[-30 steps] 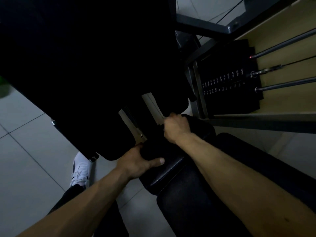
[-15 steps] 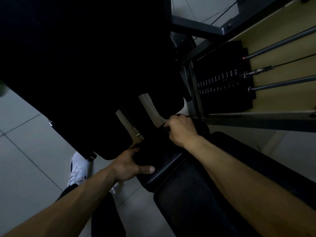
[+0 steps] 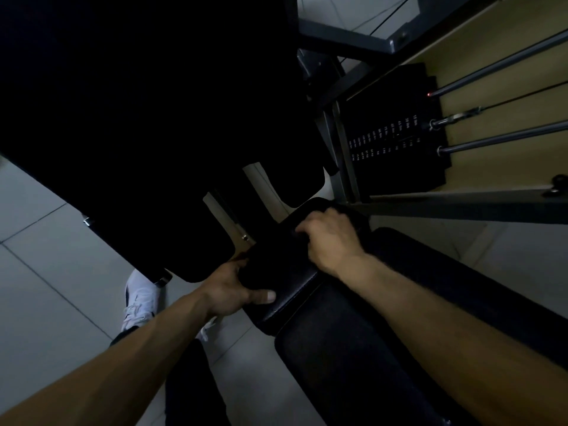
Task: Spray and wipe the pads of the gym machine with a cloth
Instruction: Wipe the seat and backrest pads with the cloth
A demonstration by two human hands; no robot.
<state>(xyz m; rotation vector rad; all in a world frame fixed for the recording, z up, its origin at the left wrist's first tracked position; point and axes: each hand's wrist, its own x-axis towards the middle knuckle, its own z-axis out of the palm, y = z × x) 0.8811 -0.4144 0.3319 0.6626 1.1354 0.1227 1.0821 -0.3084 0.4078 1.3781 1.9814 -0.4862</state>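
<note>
Dim gym, tiled floor (image 3: 46, 287): left hand (image 3: 230, 292) grips near edge of small pad (image 3: 295, 284), right hand (image 3: 330, 241) curls on top, cloth too dark to confirm, likely wiping, next needs strokes across pad.

A gym: weight stack (image 3: 396, 133), guide rods (image 3: 504, 139), padded bench (image 3: 353, 348), tiled floor (image 3: 46, 287).

one wide camera sits on the person's head and looks forward and steeply down along both forearms. it is close to the left hand (image 3: 227, 290) and the right hand (image 3: 330, 241), which meet at the dark cloth (image 3: 270, 256) on the small pad (image 3: 295, 287), with the tiled floor (image 3: 46, 287) further below.
</note>
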